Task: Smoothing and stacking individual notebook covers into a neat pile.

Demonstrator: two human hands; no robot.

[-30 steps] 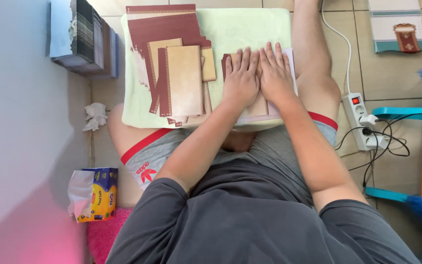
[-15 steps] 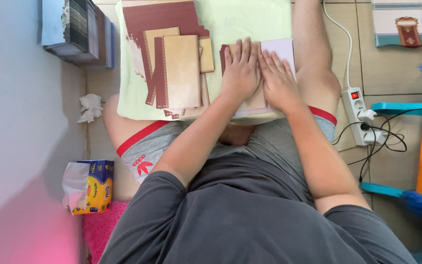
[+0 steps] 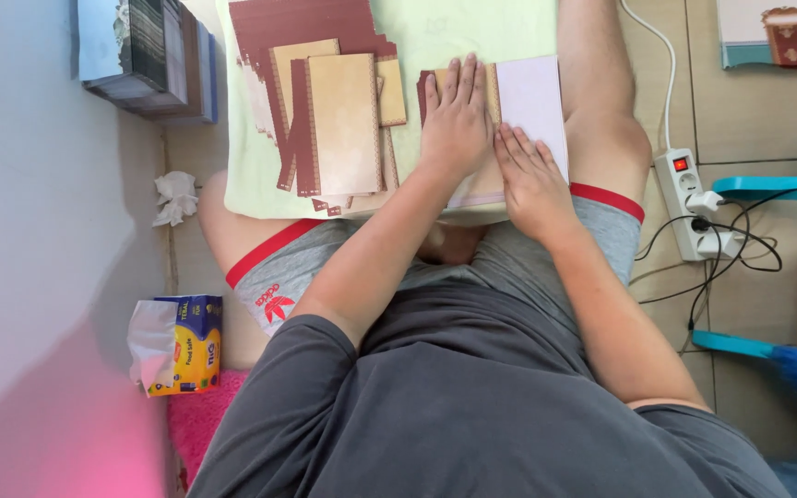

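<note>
Two hands flat on a pale card: right hand (image 3: 532, 180) nearest, left hand (image 3: 457, 120) beyond at eleven o'clock. Fingers spread, pressing, gripping nothing. White rectangular card (image 3: 532, 97) lying on pale green surface (image 3: 454, 32). At nine o'clock, stacked tan-and-maroon cards (image 3: 334, 120).

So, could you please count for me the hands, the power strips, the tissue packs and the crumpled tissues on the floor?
Hands: 2, left hand and right hand, both flat on the paper
Power strip: 1
Tissue pack: 1
Crumpled tissue: 1
Total: 5
</note>
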